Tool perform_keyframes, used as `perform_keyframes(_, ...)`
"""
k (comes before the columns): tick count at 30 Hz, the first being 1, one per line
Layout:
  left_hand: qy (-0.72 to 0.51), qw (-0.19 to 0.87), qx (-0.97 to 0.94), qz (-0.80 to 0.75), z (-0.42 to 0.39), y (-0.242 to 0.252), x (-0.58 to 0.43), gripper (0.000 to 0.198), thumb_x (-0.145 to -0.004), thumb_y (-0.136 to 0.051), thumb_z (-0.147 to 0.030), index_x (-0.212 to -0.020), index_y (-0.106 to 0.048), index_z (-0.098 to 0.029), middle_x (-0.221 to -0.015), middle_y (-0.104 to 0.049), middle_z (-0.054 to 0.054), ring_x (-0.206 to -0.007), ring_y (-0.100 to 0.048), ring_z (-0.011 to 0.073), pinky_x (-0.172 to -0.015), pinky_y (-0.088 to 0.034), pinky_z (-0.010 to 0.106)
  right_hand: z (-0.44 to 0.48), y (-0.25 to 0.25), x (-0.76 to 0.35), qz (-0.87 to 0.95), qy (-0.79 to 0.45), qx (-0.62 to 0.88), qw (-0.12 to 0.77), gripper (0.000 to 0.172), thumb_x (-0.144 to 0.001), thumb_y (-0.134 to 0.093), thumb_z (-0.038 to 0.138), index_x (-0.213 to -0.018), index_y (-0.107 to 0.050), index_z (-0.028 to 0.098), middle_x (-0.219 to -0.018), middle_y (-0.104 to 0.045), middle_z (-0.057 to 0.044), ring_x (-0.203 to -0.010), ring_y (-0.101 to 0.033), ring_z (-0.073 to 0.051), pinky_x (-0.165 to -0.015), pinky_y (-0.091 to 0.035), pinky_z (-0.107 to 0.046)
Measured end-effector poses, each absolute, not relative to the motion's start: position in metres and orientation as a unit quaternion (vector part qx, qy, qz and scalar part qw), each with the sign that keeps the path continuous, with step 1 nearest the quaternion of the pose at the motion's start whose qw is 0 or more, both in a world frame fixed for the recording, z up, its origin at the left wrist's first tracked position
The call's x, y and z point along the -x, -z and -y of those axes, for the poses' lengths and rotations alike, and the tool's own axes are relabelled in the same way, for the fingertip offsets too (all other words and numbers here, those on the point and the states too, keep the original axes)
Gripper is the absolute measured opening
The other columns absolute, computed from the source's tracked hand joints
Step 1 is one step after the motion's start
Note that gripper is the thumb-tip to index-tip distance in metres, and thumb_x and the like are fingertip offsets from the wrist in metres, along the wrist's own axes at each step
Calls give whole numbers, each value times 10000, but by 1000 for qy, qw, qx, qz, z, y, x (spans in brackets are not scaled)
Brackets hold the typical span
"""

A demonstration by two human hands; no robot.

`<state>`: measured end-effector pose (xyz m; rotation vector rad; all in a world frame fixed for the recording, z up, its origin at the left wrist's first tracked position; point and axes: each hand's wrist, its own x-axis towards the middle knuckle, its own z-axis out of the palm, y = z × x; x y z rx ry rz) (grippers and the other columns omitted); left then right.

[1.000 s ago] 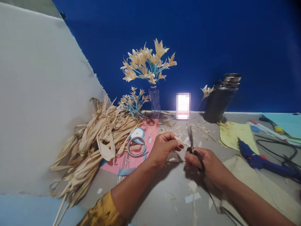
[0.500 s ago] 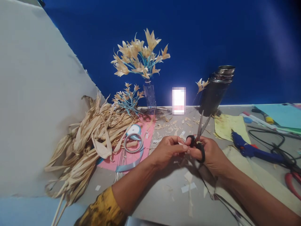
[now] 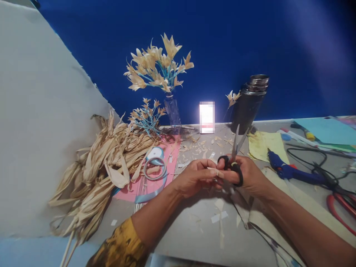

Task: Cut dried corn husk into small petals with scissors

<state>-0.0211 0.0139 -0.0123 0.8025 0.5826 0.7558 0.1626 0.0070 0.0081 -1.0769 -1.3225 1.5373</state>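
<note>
Black-handled scissors point(image 3: 236, 171) hang on the fingers of my right hand point(image 3: 249, 172), blades parted and pointing up, away from me. My left hand point(image 3: 196, 177) is closed in a pinch on a small pale piece of corn husk point(image 3: 213, 170). Fingertips of the right hand touch the left fingers around this piece, so most of it is hidden. Below the hands, husk scraps point(image 3: 221, 230) and a bit of clear tape point(image 3: 219, 217) lie on the grey table.
Dried corn husks point(image 3: 97, 174) heap up at left beside tape rolls point(image 3: 155, 168) on pink paper point(image 3: 125, 194). Husk flowers point(image 3: 158, 66) stand in a clear bottle point(image 3: 172, 115). A dark flask point(image 3: 247, 107), a lit phone point(image 3: 207, 116), a blue glue gun point(image 3: 292, 170) and red-handled scissors point(image 3: 330, 207) sit around.
My view has shifted slightly to the right. The right fingertips have moved a little against the left ones, and more of the pale husk piece shows. The scissors stay in my right hand.
</note>
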Motion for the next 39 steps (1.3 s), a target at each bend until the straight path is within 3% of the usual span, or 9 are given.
perform_keyframes(3,-356,805,-384,-280,-14,20,18,367,-646,-896,-329,-801,-627,-132,-751,-671,35,-665,-650,133,-693,-500,266,-7,-6,-164,535,-605,428,407,339,-588,-897,315,-757,-632,188,-607,-643,26,-551,-610,-155,-537,-490,-269)
perform_keyframes(7,-350,828,-372,-232,-14,22,18,383,-641,-898,-353,-757,-605,-137,-786,-656,35,-715,-672,165,-768,-528,336,-8,-8,-167,543,-618,412,391,323,-613,-882,336,-728,-613,198,-579,-639,21,-525,-612,-168,-516,-493,-284)
perform_keyframes(11,-362,841,-345,-207,-12,17,18,470,-681,-848,-478,-938,-658,-134,-884,-704,90,-803,-701,238,-826,-538,428,-9,-9,-168,535,-623,402,405,320,-641,-877,335,-747,-606,201,-596,-645,11,-532,-626,-180,-524,-507,-303)
perform_keyframes(19,-403,789,-352,-301,-13,16,17,254,-682,-849,-269,-769,-659,-125,-738,-679,40,-647,-648,142,-711,-509,292,-9,-4,-163,531,-596,424,427,300,-611,-873,299,-780,-649,194,-622,-665,9,-569,-622,-172,-540,-503,-286)
perform_keyframes(26,-413,781,-343,-319,-13,20,13,321,-642,-897,-298,-737,-644,-125,-692,-644,21,-630,-622,121,-669,-467,253,-10,3,-159,526,-587,427,443,308,-596,-872,299,-789,-665,176,-640,-626,23,-568,-555,-139,-537,-456,-264)
perform_keyframes(31,-424,807,-312,-266,-7,20,7,320,-648,-901,-291,-741,-647,-119,-724,-640,29,-668,-615,122,-726,-493,274,-9,8,-160,491,-636,363,472,289,-630,-874,261,-752,-621,190,-653,-600,31,-580,-558,-131,-555,-455,-253)
perform_keyframes(35,-433,815,-289,-256,-5,17,5,293,-698,-869,-308,-751,-649,-122,-708,-639,41,-655,-610,126,-713,-516,288,-13,12,-164,448,-713,272,467,301,-678,-857,350,-814,-636,199,-717,-597,13,-628,-604,-170,-575,-501,-293)
perform_keyframes(39,-460,790,-295,-279,-6,16,6,289,-692,-870,-286,-720,-633,-124,-794,-651,40,-676,-612,116,-719,-518,281,-15,14,-163,462,-684,302,478,365,-665,-870,405,-879,-672,186,-804,-640,-18,-700,-617,-180,-633,-504,-295)
